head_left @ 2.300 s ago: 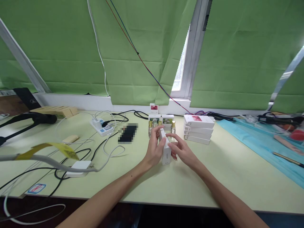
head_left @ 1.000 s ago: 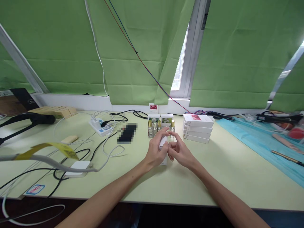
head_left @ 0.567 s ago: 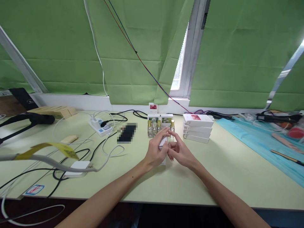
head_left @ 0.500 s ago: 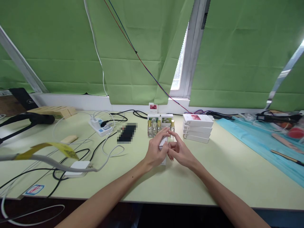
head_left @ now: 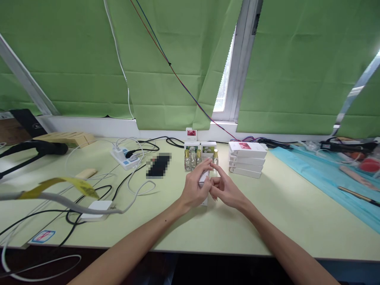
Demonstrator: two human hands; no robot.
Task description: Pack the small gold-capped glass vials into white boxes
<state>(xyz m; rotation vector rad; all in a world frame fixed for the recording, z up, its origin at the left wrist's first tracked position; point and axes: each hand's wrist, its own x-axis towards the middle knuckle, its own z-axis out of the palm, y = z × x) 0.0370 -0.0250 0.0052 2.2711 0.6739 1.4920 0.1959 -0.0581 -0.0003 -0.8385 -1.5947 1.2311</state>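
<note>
A small white box stands between my hands near the middle of the table, mostly covered by them. My left hand is wrapped round its left side and top. From the right, my right hand closes in on the same box, index finger reaching to its top end and the other fingers curled. Just behind, several small clear glass bottles with gold caps stand in a group. One more gold-capped bottle is behind my right fingertips.
White boxes are stacked to the right. Small picture boxes stand behind the bottles. At left lie a pixelated dark object, a power strip, a white adapter and loose cables. Blue plastic sheeting covers the right side.
</note>
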